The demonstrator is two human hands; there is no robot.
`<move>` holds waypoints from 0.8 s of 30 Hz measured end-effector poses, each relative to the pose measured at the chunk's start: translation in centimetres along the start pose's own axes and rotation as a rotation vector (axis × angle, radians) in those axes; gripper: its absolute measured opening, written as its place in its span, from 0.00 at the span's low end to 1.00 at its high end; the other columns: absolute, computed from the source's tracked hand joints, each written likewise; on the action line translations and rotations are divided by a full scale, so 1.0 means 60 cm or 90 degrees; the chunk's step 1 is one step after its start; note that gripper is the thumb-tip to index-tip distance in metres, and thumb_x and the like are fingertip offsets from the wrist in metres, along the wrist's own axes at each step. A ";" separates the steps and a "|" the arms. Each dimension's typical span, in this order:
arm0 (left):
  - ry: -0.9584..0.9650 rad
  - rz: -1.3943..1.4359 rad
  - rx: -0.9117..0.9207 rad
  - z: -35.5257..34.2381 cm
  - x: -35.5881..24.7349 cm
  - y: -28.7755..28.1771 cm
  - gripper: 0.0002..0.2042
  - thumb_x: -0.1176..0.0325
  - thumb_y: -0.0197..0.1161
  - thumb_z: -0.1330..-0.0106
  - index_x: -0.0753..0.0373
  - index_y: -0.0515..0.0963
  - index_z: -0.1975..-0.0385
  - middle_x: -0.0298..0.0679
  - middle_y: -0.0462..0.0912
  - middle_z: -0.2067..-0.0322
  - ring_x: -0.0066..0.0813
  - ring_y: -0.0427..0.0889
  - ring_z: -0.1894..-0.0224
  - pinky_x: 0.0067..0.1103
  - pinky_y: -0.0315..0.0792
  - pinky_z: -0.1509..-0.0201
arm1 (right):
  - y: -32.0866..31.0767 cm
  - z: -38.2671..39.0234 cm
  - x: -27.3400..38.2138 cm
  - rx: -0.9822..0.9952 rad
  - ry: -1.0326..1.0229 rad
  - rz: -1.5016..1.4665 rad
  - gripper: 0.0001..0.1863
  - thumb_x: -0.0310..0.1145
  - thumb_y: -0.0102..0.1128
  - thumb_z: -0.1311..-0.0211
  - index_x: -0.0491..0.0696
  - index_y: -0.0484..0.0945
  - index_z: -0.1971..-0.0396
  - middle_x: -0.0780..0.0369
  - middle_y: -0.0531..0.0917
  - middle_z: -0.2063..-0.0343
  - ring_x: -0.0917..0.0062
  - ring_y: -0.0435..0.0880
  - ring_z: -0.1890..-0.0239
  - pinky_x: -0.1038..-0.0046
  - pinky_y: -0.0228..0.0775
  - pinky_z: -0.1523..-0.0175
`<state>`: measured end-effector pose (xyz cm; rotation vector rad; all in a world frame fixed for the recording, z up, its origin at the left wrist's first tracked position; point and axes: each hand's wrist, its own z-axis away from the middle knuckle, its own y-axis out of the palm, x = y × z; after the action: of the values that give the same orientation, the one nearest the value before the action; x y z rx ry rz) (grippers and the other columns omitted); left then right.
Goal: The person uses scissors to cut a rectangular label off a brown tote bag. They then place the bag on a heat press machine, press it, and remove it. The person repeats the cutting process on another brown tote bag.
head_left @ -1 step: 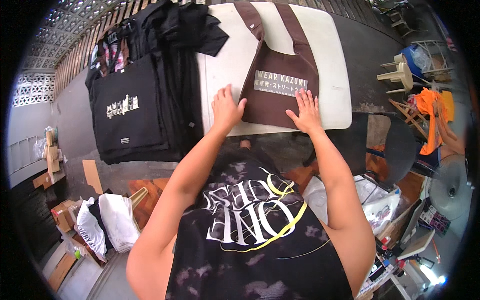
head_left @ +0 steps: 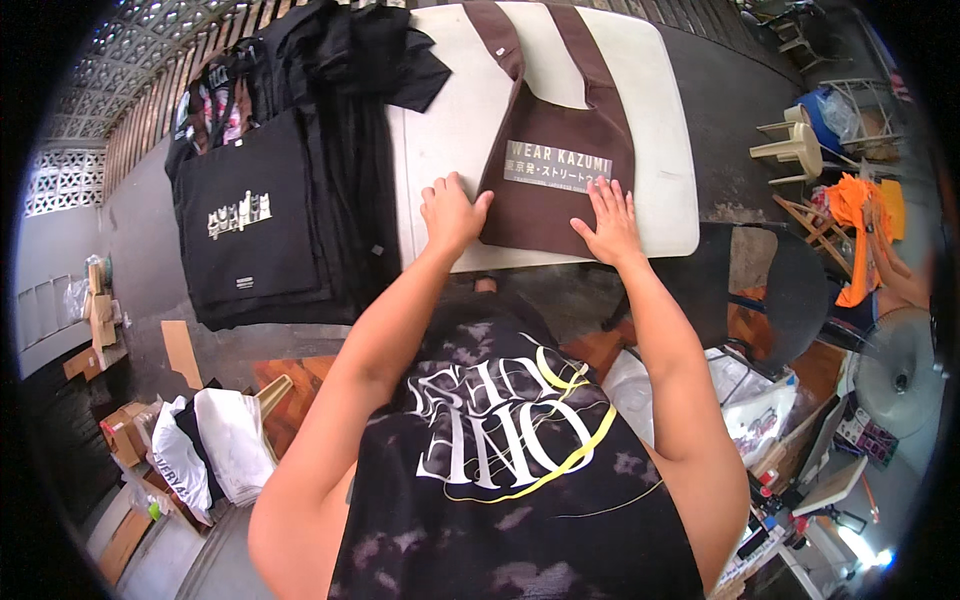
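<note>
A brown tote bag (head_left: 530,222) with two wide straps lies flat on a white table (head_left: 665,130). Pale printed lettering on a lighter panel marks its front. My right hand (head_left: 612,222) rests flat on the bag's lower right part, fingers spread, over the end of the print. At the bag's left edge is my left hand (head_left: 452,217), palm down by the table's near side; its fingers are apart and the thumb reaches the edge of the brown cloth. Neither hand grips anything.
A stack of black tote bags (head_left: 255,260) and a black T-shirt (head_left: 390,65) lie to the left. Cream plastic stools (head_left: 790,150) and orange cloth (head_left: 850,200) are on the right, with a fan (head_left: 900,375) nearer. White bags (head_left: 235,440) sit at lower left.
</note>
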<state>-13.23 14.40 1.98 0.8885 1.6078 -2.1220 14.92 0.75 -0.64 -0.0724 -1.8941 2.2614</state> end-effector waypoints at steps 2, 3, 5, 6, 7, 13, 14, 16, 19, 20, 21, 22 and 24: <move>-0.102 0.082 0.165 -0.036 -0.017 0.023 0.20 0.62 0.66 0.39 0.67 0.79 0.51 0.56 0.86 0.59 0.53 0.85 0.56 0.41 0.77 0.51 | -0.004 -0.004 -0.005 -0.005 -0.015 -0.036 0.41 0.60 0.49 0.30 0.52 0.55 0.25 0.60 0.51 0.23 0.62 0.43 0.21 0.52 0.31 0.20; 0.009 0.075 0.118 -0.010 -0.115 0.020 0.15 0.65 0.63 0.39 0.66 0.80 0.56 0.55 0.85 0.60 0.55 0.84 0.56 0.43 0.77 0.52 | 0.006 0.004 -0.020 -0.019 -0.009 -0.021 0.41 0.59 0.51 0.31 0.52 0.55 0.25 0.59 0.52 0.23 0.61 0.44 0.21 0.51 0.31 0.21; 0.145 0.130 0.063 0.017 -0.195 0.026 0.10 0.68 0.58 0.39 0.67 0.77 0.62 0.56 0.83 0.61 0.58 0.83 0.58 0.46 0.75 0.53 | 0.021 0.010 -0.011 -0.070 -0.004 -0.006 0.41 0.56 0.54 0.32 0.51 0.56 0.26 0.58 0.53 0.24 0.59 0.45 0.22 0.49 0.31 0.21; 0.127 0.135 0.137 0.026 -0.227 0.025 0.14 0.67 0.62 0.38 0.69 0.78 0.57 0.58 0.82 0.58 0.59 0.82 0.53 0.43 0.75 0.48 | 0.026 0.011 -0.013 -0.078 -0.016 -0.006 0.42 0.50 0.59 0.35 0.51 0.55 0.25 0.57 0.54 0.24 0.57 0.45 0.22 0.47 0.32 0.22; 0.129 0.159 0.153 0.036 -0.248 0.011 0.12 0.68 0.61 0.37 0.68 0.76 0.57 0.58 0.82 0.58 0.60 0.81 0.54 0.44 0.75 0.49 | 0.023 0.006 -0.004 -0.026 0.002 0.032 0.44 0.47 0.60 0.37 0.52 0.53 0.25 0.58 0.52 0.24 0.57 0.44 0.21 0.47 0.32 0.22; 0.165 0.256 0.099 0.049 -0.213 0.025 0.16 0.69 0.62 0.36 0.69 0.74 0.51 0.57 0.82 0.59 0.58 0.82 0.56 0.43 0.75 0.51 | 0.031 0.004 -0.014 -0.076 -0.013 -0.057 0.41 0.46 0.61 0.36 0.48 0.56 0.27 0.54 0.54 0.25 0.54 0.44 0.22 0.45 0.32 0.23; 0.176 0.266 0.074 0.050 -0.197 0.022 0.17 0.69 0.62 0.36 0.68 0.74 0.49 0.57 0.82 0.60 0.58 0.82 0.57 0.43 0.75 0.51 | 0.030 0.003 -0.010 -0.096 -0.017 -0.048 0.37 0.48 0.61 0.35 0.48 0.62 0.30 0.50 0.56 0.27 0.51 0.48 0.23 0.44 0.35 0.23; 0.143 0.266 0.066 0.054 -0.165 0.009 0.19 0.69 0.63 0.36 0.68 0.73 0.46 0.57 0.83 0.63 0.57 0.83 0.57 0.42 0.75 0.51 | 0.020 -0.008 0.012 -0.127 0.020 -0.080 0.35 0.47 0.61 0.35 0.47 0.65 0.32 0.49 0.57 0.27 0.50 0.50 0.24 0.44 0.37 0.24; -0.092 0.245 0.112 0.056 -0.110 -0.045 0.22 0.71 0.62 0.36 0.67 0.70 0.42 0.55 0.82 0.72 0.56 0.83 0.62 0.41 0.76 0.53 | -0.012 -0.056 0.058 -0.280 -0.011 -0.143 0.32 0.45 0.61 0.35 0.44 0.68 0.36 0.48 0.59 0.29 0.49 0.54 0.26 0.44 0.41 0.25; -0.127 0.175 0.078 0.058 -0.050 -0.029 0.23 0.73 0.60 0.38 0.68 0.70 0.42 0.58 0.81 0.62 0.57 0.82 0.57 0.43 0.74 0.49 | -0.038 -0.079 0.090 -0.307 -0.036 -0.161 0.34 0.44 0.61 0.35 0.44 0.66 0.34 0.48 0.59 0.29 0.49 0.53 0.26 0.43 0.41 0.25; -0.162 0.107 0.048 0.063 0.002 -0.008 0.24 0.75 0.59 0.39 0.69 0.70 0.41 0.60 0.80 0.52 0.57 0.81 0.51 0.45 0.71 0.45 | -0.043 -0.099 0.111 -0.333 -0.060 -0.173 0.36 0.45 0.61 0.35 0.44 0.62 0.31 0.48 0.58 0.28 0.49 0.52 0.25 0.44 0.40 0.24; -0.105 -0.009 0.028 0.072 0.014 -0.020 0.24 0.75 0.59 0.40 0.68 0.70 0.41 0.58 0.78 0.49 0.56 0.78 0.47 0.44 0.70 0.42 | -0.042 -0.115 0.134 -0.354 -0.079 -0.189 0.39 0.44 0.61 0.35 0.45 0.59 0.29 0.49 0.56 0.26 0.50 0.49 0.24 0.45 0.39 0.24; 0.049 -0.113 -0.018 0.077 0.022 -0.030 0.25 0.75 0.59 0.42 0.66 0.71 0.41 0.51 0.74 0.43 0.50 0.71 0.37 0.43 0.63 0.33 | -0.015 -0.135 0.167 -0.289 -0.140 -0.153 0.39 0.52 0.55 0.32 0.49 0.57 0.26 0.53 0.53 0.24 0.53 0.47 0.22 0.45 0.35 0.22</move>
<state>-16.62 10.70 3.22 0.8561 1.8112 -2.2006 6.50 10.51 -0.39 0.3345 -2.3505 1.7117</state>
